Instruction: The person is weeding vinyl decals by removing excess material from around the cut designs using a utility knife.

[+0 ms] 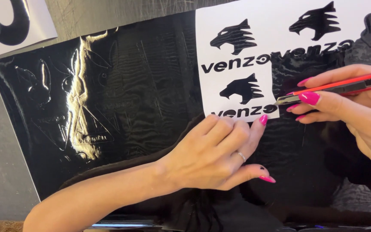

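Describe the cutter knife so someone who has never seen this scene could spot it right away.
Start at the large glossy black vinyl sheet covering the table, then go to the white patch with black animal-head designs at its upper right. At that patch's lower right corner, the right hand holds the cutter knife. It is the only tool, a slim red and black bar with a metal tip.

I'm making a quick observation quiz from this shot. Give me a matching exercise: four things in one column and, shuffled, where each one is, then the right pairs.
Things:
1. left hand
2. right hand
3. utility knife
4. black vinyl sheet

Places or states:
A. spread glossy across the table
B. pressed flat on the lower edge of the white decal sheet
C. blade tip at the white sheet's lower right corner
D. gripping the red knife handle

Pairs: 1-B, 2-D, 3-C, 4-A
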